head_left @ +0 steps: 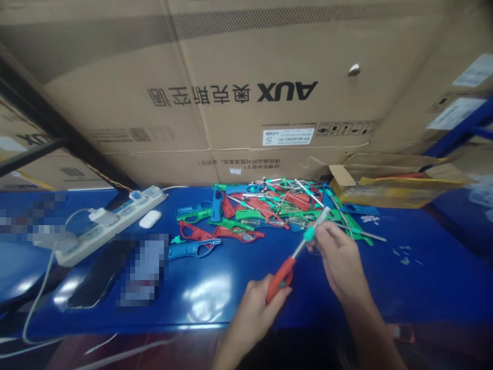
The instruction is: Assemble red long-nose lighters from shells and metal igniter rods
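Observation:
My left hand (256,308) is closed around the red handle of a long-necked lighter (281,277), which points up and to the right. Along its metal tube sits a small green piece (309,234). The fingers of my right hand (339,252) are pinched at the tube beside that green piece; my fingertips are partly hidden. Just beyond my hands lies a loose pile of lighter parts (262,208) in red, green and blue, with thin metal tubes among them. A blue handle shell (192,250) lies at the pile's near left edge.
On the blue tabletop (208,298), a white power strip (111,226), a white earbud case (150,219) and a dark phone (94,277) lie left. An open carton (385,190) stands back right, near small white scraps (404,254). A big cardboard box (231,61) walls the back.

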Demonstrator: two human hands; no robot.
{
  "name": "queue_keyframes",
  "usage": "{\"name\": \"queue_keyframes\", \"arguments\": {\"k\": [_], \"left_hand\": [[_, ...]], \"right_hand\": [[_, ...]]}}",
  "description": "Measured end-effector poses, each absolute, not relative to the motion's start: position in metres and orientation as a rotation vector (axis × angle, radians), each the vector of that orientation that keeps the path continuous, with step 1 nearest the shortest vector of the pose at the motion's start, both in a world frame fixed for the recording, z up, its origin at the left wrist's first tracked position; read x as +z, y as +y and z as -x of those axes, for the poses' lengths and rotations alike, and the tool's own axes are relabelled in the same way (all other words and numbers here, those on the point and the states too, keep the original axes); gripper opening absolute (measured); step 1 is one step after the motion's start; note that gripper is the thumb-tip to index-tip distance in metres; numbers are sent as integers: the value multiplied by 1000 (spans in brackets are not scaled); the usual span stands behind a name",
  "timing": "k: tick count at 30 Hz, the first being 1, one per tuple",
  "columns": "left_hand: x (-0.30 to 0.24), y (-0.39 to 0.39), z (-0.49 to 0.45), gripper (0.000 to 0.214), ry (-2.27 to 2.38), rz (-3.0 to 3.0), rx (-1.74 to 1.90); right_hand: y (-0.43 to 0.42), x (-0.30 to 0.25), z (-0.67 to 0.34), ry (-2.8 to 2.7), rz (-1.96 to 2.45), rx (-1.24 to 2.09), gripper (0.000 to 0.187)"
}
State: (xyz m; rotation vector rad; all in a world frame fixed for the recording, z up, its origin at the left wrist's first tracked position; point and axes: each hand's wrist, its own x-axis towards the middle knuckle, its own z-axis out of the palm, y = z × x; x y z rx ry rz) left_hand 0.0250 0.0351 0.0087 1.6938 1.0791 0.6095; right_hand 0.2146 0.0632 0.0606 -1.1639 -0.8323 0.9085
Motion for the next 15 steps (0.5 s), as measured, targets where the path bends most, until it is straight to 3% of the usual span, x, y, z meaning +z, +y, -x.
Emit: {"name": "queue_keyframes", "arguments": {"k": [4,7,15], "left_hand": [[16,40,-24,27,1023,-1630,601],[19,41,-23,38,1028,-1501,536],[16,41,-25,43,1010,-1235,469]], "right_hand": [[69,73,-222,-1005,1183,977,21],[66,72,-226,-1173,1195,1063,19],[60,36,-217,-1308,1147,1255,29]]}}
